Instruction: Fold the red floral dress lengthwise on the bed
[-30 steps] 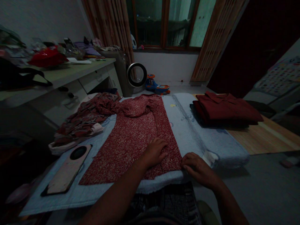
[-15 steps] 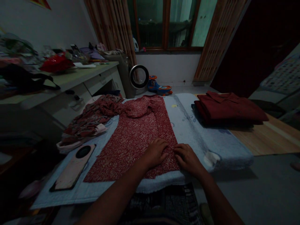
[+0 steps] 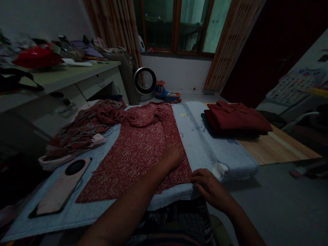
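Observation:
A red garment (image 3: 138, 147) with a small pale pattern, a dress or long top, lies spread on a light-blue blanket (image 3: 194, 136), its upper part bunched. My left hand (image 3: 174, 155) rests at its right edge, fingers curled down over the cloth; the fingertips are partly hidden. Lower down, my right hand (image 3: 208, 188) is at the bottom right corner, with thumb and fingers closed on the hem's edge.
A crumpled patterned garment (image 3: 87, 126) lies to the left, behind a long pinkish board with a dark round end (image 3: 58, 186). Folded dark-red clothes (image 3: 235, 118) are stacked at right, beside a bare wooden board (image 3: 279, 145). A cluttered desk (image 3: 84, 73) stands at left.
My right hand has moved down along the garment's right edge to its bottom corner. My left hand has shifted slightly up toward that edge. The view has turned a little to the right.

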Demonstrator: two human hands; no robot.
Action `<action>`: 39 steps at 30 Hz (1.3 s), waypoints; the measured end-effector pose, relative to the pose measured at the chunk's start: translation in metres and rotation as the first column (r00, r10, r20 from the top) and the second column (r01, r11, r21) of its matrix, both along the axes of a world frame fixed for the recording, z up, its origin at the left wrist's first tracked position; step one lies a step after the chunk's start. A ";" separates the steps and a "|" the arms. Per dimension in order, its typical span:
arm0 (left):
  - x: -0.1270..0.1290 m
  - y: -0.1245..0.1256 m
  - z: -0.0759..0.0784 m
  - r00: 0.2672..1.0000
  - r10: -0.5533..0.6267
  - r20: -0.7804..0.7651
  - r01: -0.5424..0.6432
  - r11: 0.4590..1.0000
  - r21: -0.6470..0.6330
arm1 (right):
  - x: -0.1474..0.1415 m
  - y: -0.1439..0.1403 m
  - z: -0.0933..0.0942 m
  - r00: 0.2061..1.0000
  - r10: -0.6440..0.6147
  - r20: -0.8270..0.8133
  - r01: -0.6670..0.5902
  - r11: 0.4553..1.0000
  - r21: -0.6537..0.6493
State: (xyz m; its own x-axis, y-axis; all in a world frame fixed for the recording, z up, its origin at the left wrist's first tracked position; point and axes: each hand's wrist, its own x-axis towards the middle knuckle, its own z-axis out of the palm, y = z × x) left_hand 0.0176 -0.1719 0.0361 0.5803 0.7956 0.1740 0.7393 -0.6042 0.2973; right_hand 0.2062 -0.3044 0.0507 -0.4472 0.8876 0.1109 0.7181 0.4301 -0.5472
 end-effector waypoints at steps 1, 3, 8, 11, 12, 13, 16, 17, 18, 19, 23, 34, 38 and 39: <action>0.000 0.000 -0.004 1.000 0.003 0.012 -0.003 1.000 0.010 | 0.001 0.002 0.004 1.000 0.010 0.009 -0.009 1.000 -0.019; -0.002 0.001 -0.012 0.999 -0.007 0.037 0.005 0.999 0.040 | 0.001 0.010 0.007 1.000 0.022 0.016 -0.022 0.999 -0.023; -0.009 0.005 -0.025 0.993 -0.035 0.108 0.031 0.999 0.035 | -0.011 0.052 -0.011 0.998 -0.048 -0.047 0.055 0.985 0.163; -0.011 0.007 -0.027 0.987 -0.036 0.154 0.037 0.999 -0.002 | -0.025 0.069 -0.029 0.992 -0.109 -0.058 0.120 0.963 0.240; -0.012 0.007 -0.027 0.987 -0.038 0.153 0.040 0.999 -0.009 | -0.029 0.071 -0.035 0.990 -0.127 -0.058 0.138 0.956 0.257; -0.012 0.007 -0.026 0.989 -0.041 0.145 0.043 0.999 -0.012 | -0.032 0.072 -0.039 0.988 -0.143 -0.058 0.154 0.949 0.274; -0.012 0.005 -0.024 0.993 -0.044 0.112 0.046 0.999 -0.015 | -0.034 0.065 -0.048 0.984 -0.170 -0.056 0.179 0.935 0.308; -0.011 0.005 -0.024 0.993 -0.044 0.106 0.046 0.999 -0.016 | -0.033 0.061 -0.049 0.984 -0.170 -0.054 0.178 0.935 0.307; -0.011 0.005 -0.024 0.994 -0.044 0.104 0.046 0.999 -0.016 | -0.031 0.058 -0.050 0.985 -0.166 -0.051 0.174 0.938 0.300; -0.011 0.005 -0.023 0.994 -0.044 0.104 0.046 0.999 -0.017 | -0.029 0.054 -0.049 0.986 -0.162 -0.048 0.169 0.942 0.290; -0.010 0.005 -0.023 0.993 -0.032 0.112 0.035 0.999 -0.021 | -0.020 0.037 -0.046 0.989 -0.137 -0.063 0.149 0.956 0.255; -0.010 0.003 -0.019 0.991 -0.041 0.124 0.044 0.999 -0.021 | 0.008 -0.002 -0.032 0.986 0.008 -0.168 0.013 0.992 0.127; -0.011 0.002 -0.018 0.992 -0.037 0.124 0.041 0.999 -0.026 | 0.015 -0.001 -0.022 0.980 0.044 -0.195 -0.030 0.997 0.075; -0.011 0.002 -0.018 0.992 -0.037 0.122 0.041 0.999 -0.026 | 0.015 0.001 -0.019 0.980 0.047 -0.195 -0.037 0.998 0.055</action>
State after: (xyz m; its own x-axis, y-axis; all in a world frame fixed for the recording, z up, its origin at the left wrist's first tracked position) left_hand 0.0070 -0.1699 0.0181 0.5870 0.7783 0.2229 0.6728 -0.6222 0.4003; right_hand 0.2213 -0.3032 0.0318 -0.4491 0.8594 0.2445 0.5797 0.4885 -0.6521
